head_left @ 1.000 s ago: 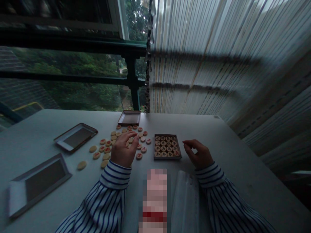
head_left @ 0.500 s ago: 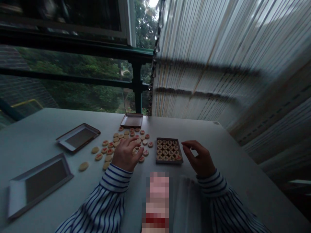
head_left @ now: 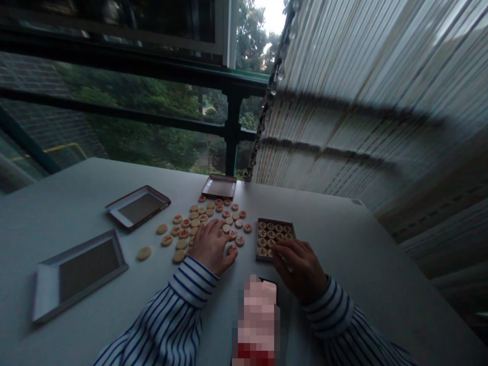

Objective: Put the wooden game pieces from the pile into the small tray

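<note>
Round wooden pieces point(head_left: 184, 234), several with red characters and others plain side up, lie scattered over the white table. My left hand point(head_left: 212, 247) rests over their right part with its fingers spread; its palm side is hidden. To the right, a small square box point(head_left: 264, 258) holds rows of pieces with dark characters. My right hand point(head_left: 301, 264) is over the box's front right corner, its fingers bent together around a pale piece point(head_left: 284, 263), only partly visible.
An open tray point(head_left: 82, 274) lies at the left, with a second tray point(head_left: 138, 207) behind it and a third point(head_left: 219, 187) at the table's back edge. A phone point(head_left: 270, 287), partly pixelated, is near the front. Railing and a curtain stand beyond the white table point(head_left: 358, 244).
My right hand has moved left, from beside the box to over its front right corner. My left hand has flattened and spread its fingers. The view has shifted a little.
</note>
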Motion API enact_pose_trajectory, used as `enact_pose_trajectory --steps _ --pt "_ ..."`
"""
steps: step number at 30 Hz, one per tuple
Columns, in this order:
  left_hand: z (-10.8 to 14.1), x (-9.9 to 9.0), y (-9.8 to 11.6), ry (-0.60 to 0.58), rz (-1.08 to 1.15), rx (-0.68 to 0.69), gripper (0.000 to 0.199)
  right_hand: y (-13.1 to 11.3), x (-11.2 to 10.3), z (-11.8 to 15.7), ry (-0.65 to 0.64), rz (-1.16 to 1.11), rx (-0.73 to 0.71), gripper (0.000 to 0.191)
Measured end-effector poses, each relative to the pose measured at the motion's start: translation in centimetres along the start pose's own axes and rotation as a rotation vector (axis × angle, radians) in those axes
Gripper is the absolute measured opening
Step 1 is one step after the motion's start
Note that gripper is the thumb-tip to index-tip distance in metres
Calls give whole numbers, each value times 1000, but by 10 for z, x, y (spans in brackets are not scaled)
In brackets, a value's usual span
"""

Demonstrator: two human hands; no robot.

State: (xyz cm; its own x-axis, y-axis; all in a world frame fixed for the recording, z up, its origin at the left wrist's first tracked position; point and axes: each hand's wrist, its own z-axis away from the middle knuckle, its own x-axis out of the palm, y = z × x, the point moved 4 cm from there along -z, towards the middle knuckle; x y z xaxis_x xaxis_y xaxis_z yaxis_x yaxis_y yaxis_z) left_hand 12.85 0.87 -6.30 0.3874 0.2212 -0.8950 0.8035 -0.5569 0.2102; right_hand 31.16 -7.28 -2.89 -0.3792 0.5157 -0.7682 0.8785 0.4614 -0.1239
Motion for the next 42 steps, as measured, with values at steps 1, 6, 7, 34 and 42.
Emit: enact_pose_trajectory --steps 1,6,7,34,42 --pt "0 0 0 -13 -2 -2 24 0 -1 1 4 5 -5 13" --pt "0 0 3 -89 -18 2 25 -1 1 2 7 29 -34 13" --pt "0 0 3 -97 -21 3 25 -1 2 2 4 33 -35 13" --pt "-5 -11 18 88 123 105 16 -2 3 3 -34 37 -4 14" --pt "-4 -18 41 216 287 189 16 -2 1 3 8 30 3 14"
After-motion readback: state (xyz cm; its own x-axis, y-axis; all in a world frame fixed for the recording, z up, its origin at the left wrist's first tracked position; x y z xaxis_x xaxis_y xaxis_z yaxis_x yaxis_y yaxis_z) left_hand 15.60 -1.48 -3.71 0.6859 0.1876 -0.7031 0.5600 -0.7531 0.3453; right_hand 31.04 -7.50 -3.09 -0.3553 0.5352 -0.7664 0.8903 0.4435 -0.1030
